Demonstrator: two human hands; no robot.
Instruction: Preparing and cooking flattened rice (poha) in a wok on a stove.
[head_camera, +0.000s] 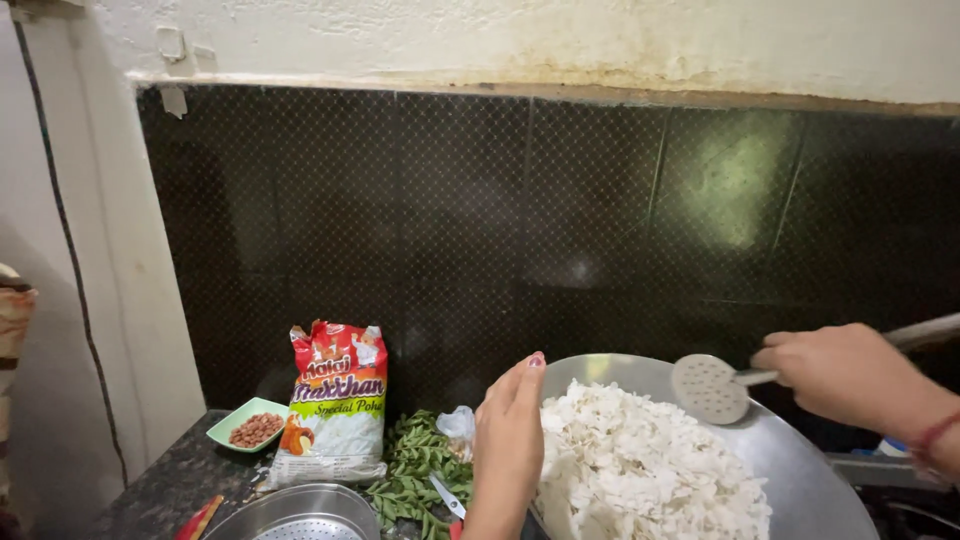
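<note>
Flakes (650, 460) heaping in my wok (800, 480).
My right hand (840, 375) is gripping the slotted spatula (712, 388), fingers curled; my left hand (508, 450), fingers pressed together, is touching the rim.

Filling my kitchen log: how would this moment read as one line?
left hand: on round steel wok's rim | right hand: holding perforated steel skimmer above white flattened rice

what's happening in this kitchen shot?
A person stands at a large round metal pan heaped with white flattened rice flakes. The left hand rests on the pan's near rim; the right hand holds a perforated metal skimmer above the flakes. Green curry leaves lie on the dark counter beside it.
</note>
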